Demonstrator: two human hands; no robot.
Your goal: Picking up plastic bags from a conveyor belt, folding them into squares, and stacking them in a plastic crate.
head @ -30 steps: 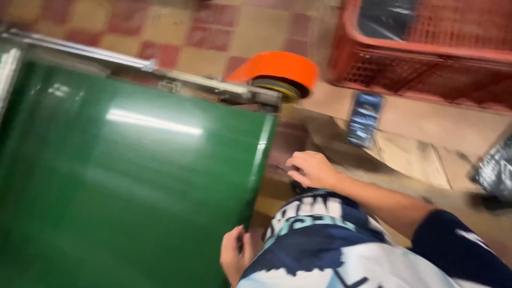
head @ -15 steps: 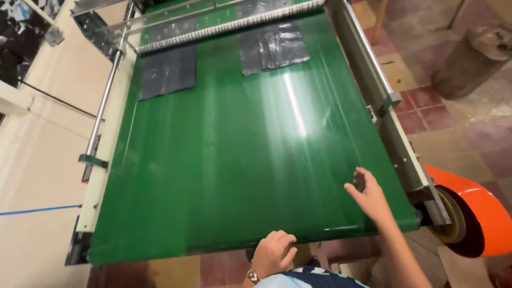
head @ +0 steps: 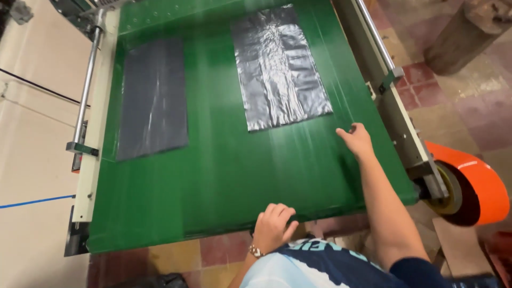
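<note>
A green conveyor belt (head: 229,170) carries two flat grey plastic bags. The right bag (head: 278,66) lies shiny and creased in the upper middle; the left bag (head: 153,96) lies smooth near the belt's left side. My right hand (head: 356,140) is stretched out over the belt with fingers apart, just below the right bag's lower right corner and holding nothing. My left hand (head: 273,225) rests at the belt's near edge with fingers loosely curled, nothing in it.
A metal side rail (head: 393,101) runs along the belt's right edge, with an orange roller cover (head: 479,181) at its near end. A steel rod (head: 86,80) lines the left side. Cardboard sheets (head: 32,133) lie at left; a tiled floor (head: 469,101) at right.
The view has swung from the floor and a red crate onto the belt. Both bags have travelled nearer to me, and my right hand has reached further up the belt toward the right bag.
</note>
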